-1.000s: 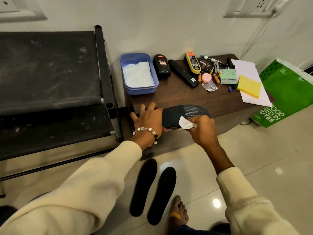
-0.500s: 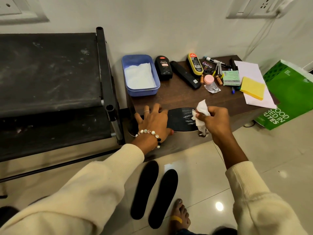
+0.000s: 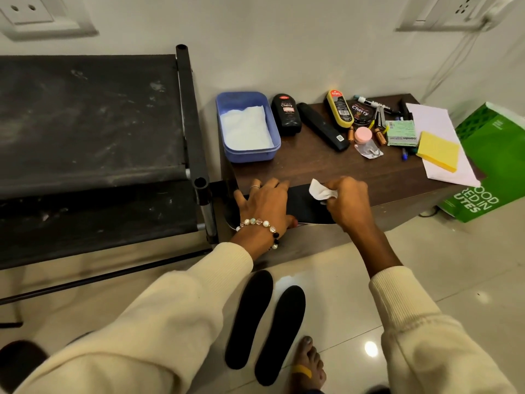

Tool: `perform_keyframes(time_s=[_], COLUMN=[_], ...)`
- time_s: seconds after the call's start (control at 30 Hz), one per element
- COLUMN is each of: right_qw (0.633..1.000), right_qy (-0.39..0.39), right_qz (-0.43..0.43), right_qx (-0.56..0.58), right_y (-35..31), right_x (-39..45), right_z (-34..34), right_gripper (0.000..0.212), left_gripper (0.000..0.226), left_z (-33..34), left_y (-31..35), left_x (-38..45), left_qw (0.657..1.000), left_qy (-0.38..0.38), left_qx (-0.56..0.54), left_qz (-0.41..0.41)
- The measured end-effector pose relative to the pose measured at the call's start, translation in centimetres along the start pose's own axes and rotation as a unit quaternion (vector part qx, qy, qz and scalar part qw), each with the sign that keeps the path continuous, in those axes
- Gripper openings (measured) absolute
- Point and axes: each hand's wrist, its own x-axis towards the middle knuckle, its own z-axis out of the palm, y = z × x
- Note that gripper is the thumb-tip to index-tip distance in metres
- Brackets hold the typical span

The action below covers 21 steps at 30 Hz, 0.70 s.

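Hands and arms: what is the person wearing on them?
Both arms are in cream sleeves with ribbed cuffs. The left hand has a silver ring on one finger, and its wrist carries a bracelet of pearly, clear and black beads. The right hand wears nothing.

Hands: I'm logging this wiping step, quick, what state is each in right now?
Left hand: open, fingers flat, pressing the black insole down.
Right hand: closed, pinching the white tissue.
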Motion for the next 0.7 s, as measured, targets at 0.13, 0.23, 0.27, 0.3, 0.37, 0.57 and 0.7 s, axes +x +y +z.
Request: perform_keyframes(time_s=[0.13,0.23,0.27,0.3,0.37,0.57,0.7], right_qw=[0.996,0.997,0.998,0.998,0.997,0.987,0.992], right_qy=[0.054,0.057,0.05,0.046,0.058,0.11,0.095], right_qz=[0.059,0.021,0.004,-0.001,0.011,0.074,0.025], right_qx=[0.047,0.041,0.038,0.037,0.043,0.09,0.083], right_y=[0.6,-0.8,-1.4,-1.8,-1.7,-0.3,-1.6], right_x=[-0.1,-0.4,-0.4,-0.5,-0.2,0.3,0.3], right_z=[-0.2,0.5,0.7,0.7,0.7,0.2,1.0], right_gripper=[0.026,0.02,0.019,0.018,0.017,0.018,0.012], left_gripper=[0.081,0.082,0.083,0.083,0.082,0.081,0.079], left_z=[-0.1,-0.1,-0.1,-0.1,-0.2,-0.3,0.0], left_y=[-0.1,0.0,0.0,0.0,-0.1,-0.2,-0.2], left_x=[0.0,0.1,0.2,0.2,0.2,0.1,0.2], left_qw=[1.0,1.0,1.0,1.0,1.0,1.0,1.0], left_qy=[0.001,-0.001,-0.001,-0.002,-0.007,-0.007,0.0], left_qx=[-0.004,-0.008,-0.008,-0.007,-0.008,-0.007,-0.01], left_qz=[0.0,-0.003,-0.004,-0.005,-0.004,0.002,0.001])
